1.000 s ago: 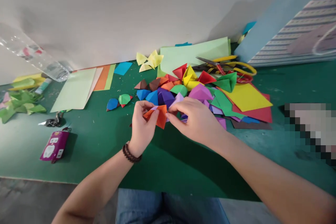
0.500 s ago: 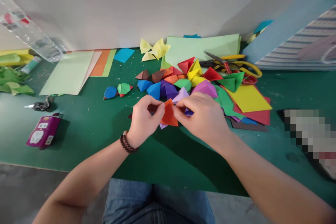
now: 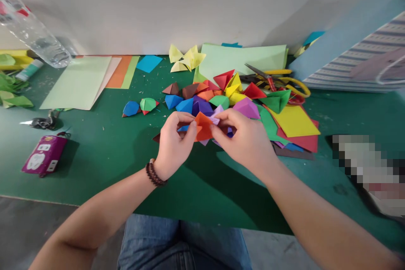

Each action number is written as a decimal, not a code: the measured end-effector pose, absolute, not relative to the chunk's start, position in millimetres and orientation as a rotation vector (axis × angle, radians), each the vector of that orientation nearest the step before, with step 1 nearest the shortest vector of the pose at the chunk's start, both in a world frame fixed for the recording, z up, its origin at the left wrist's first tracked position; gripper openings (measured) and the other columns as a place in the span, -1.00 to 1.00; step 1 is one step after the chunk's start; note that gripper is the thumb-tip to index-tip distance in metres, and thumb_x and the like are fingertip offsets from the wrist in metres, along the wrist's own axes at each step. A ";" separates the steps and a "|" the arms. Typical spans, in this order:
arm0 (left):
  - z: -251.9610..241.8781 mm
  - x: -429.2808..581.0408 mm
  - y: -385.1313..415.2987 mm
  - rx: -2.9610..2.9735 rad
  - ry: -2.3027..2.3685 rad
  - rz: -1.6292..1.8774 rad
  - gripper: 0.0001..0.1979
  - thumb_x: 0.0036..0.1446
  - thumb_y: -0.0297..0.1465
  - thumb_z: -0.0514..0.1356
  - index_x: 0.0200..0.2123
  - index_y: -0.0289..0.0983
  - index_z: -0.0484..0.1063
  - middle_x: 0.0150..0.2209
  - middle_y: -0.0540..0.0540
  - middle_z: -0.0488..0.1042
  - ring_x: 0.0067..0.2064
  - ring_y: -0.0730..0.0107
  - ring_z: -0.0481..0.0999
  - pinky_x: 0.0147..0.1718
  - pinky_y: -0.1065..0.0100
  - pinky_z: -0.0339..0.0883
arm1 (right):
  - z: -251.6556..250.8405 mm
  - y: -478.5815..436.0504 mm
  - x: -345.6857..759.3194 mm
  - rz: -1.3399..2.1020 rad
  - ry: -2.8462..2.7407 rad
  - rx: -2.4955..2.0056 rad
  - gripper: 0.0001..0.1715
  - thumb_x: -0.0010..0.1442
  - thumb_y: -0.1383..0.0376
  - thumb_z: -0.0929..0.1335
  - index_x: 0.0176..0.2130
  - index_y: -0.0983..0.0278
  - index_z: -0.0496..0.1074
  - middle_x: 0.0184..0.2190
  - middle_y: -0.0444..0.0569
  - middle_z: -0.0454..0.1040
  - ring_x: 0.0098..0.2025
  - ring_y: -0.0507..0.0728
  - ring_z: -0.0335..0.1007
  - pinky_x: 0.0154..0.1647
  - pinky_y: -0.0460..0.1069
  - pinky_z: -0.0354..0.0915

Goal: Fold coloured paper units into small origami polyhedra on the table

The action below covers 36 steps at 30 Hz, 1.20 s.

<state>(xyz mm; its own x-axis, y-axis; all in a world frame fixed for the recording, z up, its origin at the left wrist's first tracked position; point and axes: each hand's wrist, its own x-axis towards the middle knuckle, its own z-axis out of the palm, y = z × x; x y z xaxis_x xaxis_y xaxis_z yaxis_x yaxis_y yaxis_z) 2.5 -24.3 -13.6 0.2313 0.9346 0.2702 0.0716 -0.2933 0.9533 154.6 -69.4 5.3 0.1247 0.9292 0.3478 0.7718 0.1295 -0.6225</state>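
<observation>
Between my two hands is a small folded piece of orange paper (image 3: 203, 127), held above the table. My left hand (image 3: 177, 135) is closed, pinching its left side between thumb and fingers; a dark beaded bracelet (image 3: 155, 173) circles that wrist. My right hand (image 3: 238, 137) pinches the right side, also closed. Just behind the hands lies a pile of folded paper pieces in many colours, among them a blue piece (image 3: 185, 105), a purple piece (image 3: 247, 108) and a green piece (image 3: 220, 101). Parts of the pile are hidden by my hands.
Scissors (image 3: 294, 88) and yellow paper (image 3: 299, 120) lie right of the pile. Pale green sheets (image 3: 79, 80), a plastic bottle (image 3: 41, 38), a glue stick (image 3: 30, 70) and a purple box (image 3: 46, 155) stand left. A striped bag (image 3: 357, 59) is at the right, a pixelated object (image 3: 370, 168) before it.
The orange paper has been turned and its shape between my fingertips looks wider and more folded. Both hands keep their pinch. The whole view has shifted slightly.
</observation>
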 end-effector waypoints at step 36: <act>-18.1 2.7 -20.9 1.261 0.946 0.896 -0.97 0.01 -0.45 0.27 -0.42 -0.29 0.48 -0.45 -0.03 0.51 -0.44 0.49 0.44 -0.46 0.43 0.33 | -3.7 -65.2 156.3 0.068 -1.954 -1.327 -0.79 0.22 0.43 0.26 -0.39 0.24 0.43 -0.41 -0.04 0.46 -0.30 0.11 0.42 -0.31 0.01 0.34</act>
<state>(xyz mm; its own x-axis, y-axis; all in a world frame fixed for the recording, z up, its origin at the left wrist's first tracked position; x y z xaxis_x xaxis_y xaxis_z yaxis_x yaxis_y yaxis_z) 2.7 -20.9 -18.1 0.3597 0.9296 -0.0808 -0.0293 0.0978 0.9948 156.3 -65.2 -3.7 -0.1721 0.8151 0.5532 0.7748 0.4588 -0.4350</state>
